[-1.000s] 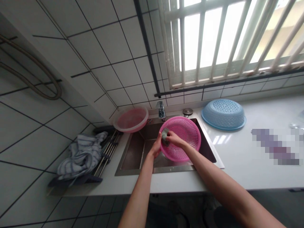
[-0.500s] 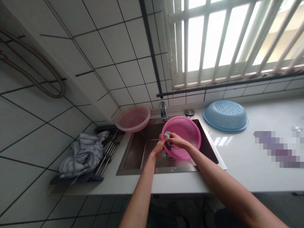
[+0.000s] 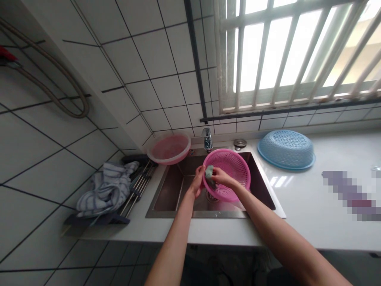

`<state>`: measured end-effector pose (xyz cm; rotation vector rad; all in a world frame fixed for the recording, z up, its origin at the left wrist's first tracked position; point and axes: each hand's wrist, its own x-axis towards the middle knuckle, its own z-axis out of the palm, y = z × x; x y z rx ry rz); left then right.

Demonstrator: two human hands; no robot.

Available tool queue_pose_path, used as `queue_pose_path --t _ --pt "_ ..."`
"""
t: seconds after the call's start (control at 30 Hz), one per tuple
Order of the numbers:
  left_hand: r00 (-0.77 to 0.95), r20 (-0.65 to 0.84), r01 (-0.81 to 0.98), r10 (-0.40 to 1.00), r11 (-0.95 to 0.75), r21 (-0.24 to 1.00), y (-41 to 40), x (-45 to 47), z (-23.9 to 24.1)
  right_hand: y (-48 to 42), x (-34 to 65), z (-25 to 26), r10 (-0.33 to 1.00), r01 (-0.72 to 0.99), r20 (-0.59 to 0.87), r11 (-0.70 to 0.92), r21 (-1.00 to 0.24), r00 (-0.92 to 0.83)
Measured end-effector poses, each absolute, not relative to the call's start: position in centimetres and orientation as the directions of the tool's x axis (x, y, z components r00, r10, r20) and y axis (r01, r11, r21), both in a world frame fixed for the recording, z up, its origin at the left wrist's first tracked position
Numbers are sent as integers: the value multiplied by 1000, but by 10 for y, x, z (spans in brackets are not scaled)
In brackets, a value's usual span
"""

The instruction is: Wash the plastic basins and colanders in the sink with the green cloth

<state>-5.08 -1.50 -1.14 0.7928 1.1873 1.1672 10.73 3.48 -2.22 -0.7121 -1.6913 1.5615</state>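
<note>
A pink perforated colander (image 3: 230,171) is held tilted over the steel sink (image 3: 174,190). My left hand (image 3: 197,184) grips its left rim, fingers closed on the edge. My right hand (image 3: 219,177) is inside the colander, fingers closed on a greyish-green scouring pad (image 3: 208,173) pressed against the mesh near the rim.
A tap (image 3: 207,139) stands behind the sink. A pale pink basin (image 3: 169,148) sits at the sink's back left. A blue colander (image 3: 286,149) lies upside down on the white counter (image 3: 300,202) to the right. A striped towel (image 3: 107,186) lies on a rack (image 3: 135,186) at the left.
The right hand has shifted the pad slightly along the colander's inner left side. The colander stays tilted over the sink in the left hand. The camera view has drifted a little.
</note>
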Motion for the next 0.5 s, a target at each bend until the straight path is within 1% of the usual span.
queue_pose_path --t 0.07,0.1,0.13,0.2,0.27,0.3,0.33,0.37,0.4,0.43,0.5 --pt "2 -323 -249 946 313 916 -15 -53 -13 32 103 -26 713 -50 111 106 -993 -692" --pt "21 -349 -239 937 344 908 -15 -53 -14 32 102 -26 707 -55 118 111 -992 -697" --pt "29 -360 -231 933 357 905 -15 -53 -16 32 102 -25 731 -70 137 121 -990 -669" --pt "22 -313 -228 950 310 923 -13 -51 -20 35 102 -20 838 -120 188 147 -982 -513" --pt "34 -216 -247 976 217 944 -12 -48 -22 40 105 -15 927 -158 215 173 -972 -307" --pt "49 -178 -258 983 185 948 -12 -47 -22 41 107 -13 948 -169 214 177 -970 -236" --pt "68 -158 -266 985 170 949 -12 -46 -22 43 109 -13 955 -174 206 170 -970 -214" --pt "83 -152 -271 985 169 948 -11 -46 -22 43 111 -13 948 -173 193 153 -973 -251" --pt "88 -155 -267 984 173 948 -11 -46 -21 42 113 -15 923 -160 177 129 -979 -343" --pt "85 -162 -255 983 179 950 -11 -48 -21 41 114 -18 868 -130 154 105 -986 -473" --pt "55 -176 -202 983 184 962 -12 -51 -19 38 114 -24 692 -40 84 80 -996 -717"
